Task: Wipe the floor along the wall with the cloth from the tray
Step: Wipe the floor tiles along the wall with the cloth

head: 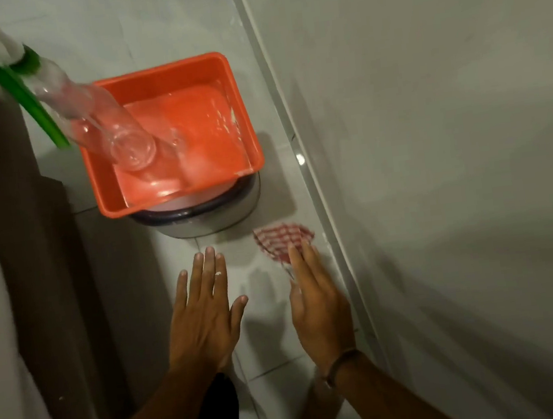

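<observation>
the red-and-white checked cloth (284, 243) lies on the pale tiled floor (269, 313) close against the base of the grey wall (434, 157), at about 1 o'clock from the right hand (318, 302). that hand is flat and open, fingers together, fingertips resting on the near edge of the cloth; a dark band circles its wrist. the left hand (203, 307) is open too, fingers spread, palm down above the floor at 9 o'clock from the right one, well clear of the cloth. at 12 o'clock from the left hand, an orange rectangular plastic tray (239, 110) sits on a round grey container (200, 221). a clear plastic spray bottle (99, 122) with a green trigger leans into the tray from 10 o'clock.
</observation>
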